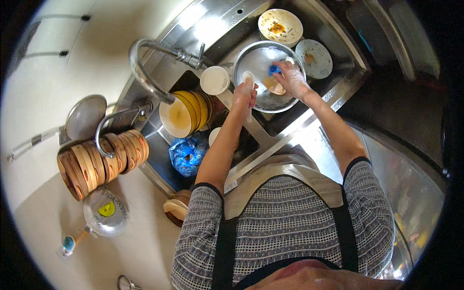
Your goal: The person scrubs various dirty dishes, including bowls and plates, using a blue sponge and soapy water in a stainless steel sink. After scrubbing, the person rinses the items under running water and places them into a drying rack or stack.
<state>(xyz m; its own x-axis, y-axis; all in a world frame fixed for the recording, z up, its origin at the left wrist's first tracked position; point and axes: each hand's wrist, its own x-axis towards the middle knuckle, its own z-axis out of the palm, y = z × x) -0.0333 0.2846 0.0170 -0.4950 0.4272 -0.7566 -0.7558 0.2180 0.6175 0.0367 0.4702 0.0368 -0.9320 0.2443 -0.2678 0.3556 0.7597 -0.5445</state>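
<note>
A round metal basin (270, 105) with sudsy water sits in the right sink bowl. Over its left side, my left hand (245, 95) grips a white spoon (248, 77) by the handle. Inside the basin, my right hand (291, 78) touches a blue scrubbing cloth or pad (274, 69), its fingers curved; whether it grips the pad is unclear. A pale, yellowish object (274, 87) lies in the water under that hand. Behind the basin stands a white bowl (279, 27) with brown food residue, and beside it a speckled grey plate (314, 59), also soiled.
Left of the basin are a white bowl (215, 80), a stack of yellow bowls (188, 112) and a blue plastic bag (186, 155). A curved metal faucet (139, 69) arches above them. Several bamboo steamers (103, 161) stand farther left, near a round clear-wrapped item (107, 214).
</note>
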